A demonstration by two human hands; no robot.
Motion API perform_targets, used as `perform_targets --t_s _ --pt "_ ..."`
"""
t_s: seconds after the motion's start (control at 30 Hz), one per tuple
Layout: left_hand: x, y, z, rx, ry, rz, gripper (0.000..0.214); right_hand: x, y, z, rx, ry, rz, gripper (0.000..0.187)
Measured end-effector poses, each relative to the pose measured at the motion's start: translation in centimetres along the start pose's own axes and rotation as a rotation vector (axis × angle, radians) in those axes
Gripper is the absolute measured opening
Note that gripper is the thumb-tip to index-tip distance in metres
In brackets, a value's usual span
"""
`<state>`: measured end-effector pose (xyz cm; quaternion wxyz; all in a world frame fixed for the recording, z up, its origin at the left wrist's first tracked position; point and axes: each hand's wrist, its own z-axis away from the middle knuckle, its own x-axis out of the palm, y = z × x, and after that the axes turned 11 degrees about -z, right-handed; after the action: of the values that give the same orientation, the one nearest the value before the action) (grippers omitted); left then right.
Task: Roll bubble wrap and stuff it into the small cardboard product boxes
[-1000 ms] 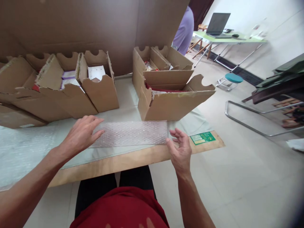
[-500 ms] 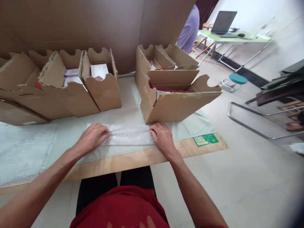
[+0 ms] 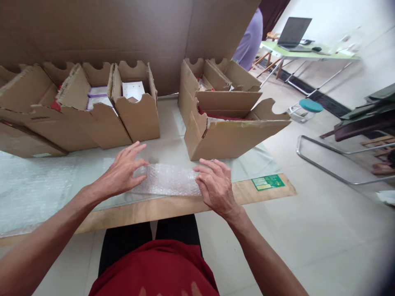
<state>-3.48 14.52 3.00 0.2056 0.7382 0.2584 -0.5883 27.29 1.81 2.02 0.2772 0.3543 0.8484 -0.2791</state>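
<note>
A folded strip of clear bubble wrap (image 3: 173,179) lies along the front of the cloth-covered table (image 3: 168,117). My left hand (image 3: 123,170) is over its left end, thumb and fingers spread apart. At the other end my right hand (image 3: 216,183) is raised a little, its fingers loosely curved and apart, fingertips close to the wrap's edge. Whether any fingertip still touches the wrap is hard to make out. Behind my right hand stands a cardboard bin (image 3: 234,137) holding something dark red.
More cardboard bins (image 3: 137,121) with small boxes inside line the back left. A larger sheet of bubble wrap (image 3: 27,193) covers the table's left side. A tall cardboard panel (image 3: 123,33) rises behind. A person in a lilac top (image 3: 249,39) and a blue stool (image 3: 310,105) are beyond.
Both hands have loosened from the ends of the bubble wrap. My left fingers have spread and lifted, and my right hand has risen. The wrap's folded strip looks wider and looser.
</note>
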Motion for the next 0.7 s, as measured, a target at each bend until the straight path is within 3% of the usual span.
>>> perform_targets --t_s 0.1,0.23,0.3,0.4,0.5,0.63,0.7 --pt "-0.9 0.6 -0.3 0.038 0.050 -0.047 0.018 -0.7 -0.2 -0.2 0.048 -0.096 -0.011 0.014" --pt "-4.4 2.3 0.1 0.121 0.249 -0.184 0.014 -1.4 -0.3 -1.9 0.064 -0.242 -0.002 0.059" --pt "-6.3 3.4 1.2 0.163 0.314 -0.240 0.011 -1.7 -0.9 -3.0 0.034 -0.281 0.016 0.048" --pt "-7.8 4.6 4.4 0.159 0.291 -0.256 0.010 -2.2 -2.7 -3.6 -0.020 -0.260 0.029 0.020" --pt "-6.7 4.9 8.7 0.076 0.148 -0.201 0.009 -2.2 -4.2 -2.3 -0.036 -0.265 0.003 0.022" --pt "-3.6 4.4 12.6 -0.014 -0.074 -0.019 0.026 -1.8 -4.1 0.4 0.046 -0.461 -0.150 0.005" --pt "-2.5 4.0 12.7 -0.083 -0.097 0.044 0.038 -2.0 -3.5 1.1 0.096 -0.467 -0.236 0.028"
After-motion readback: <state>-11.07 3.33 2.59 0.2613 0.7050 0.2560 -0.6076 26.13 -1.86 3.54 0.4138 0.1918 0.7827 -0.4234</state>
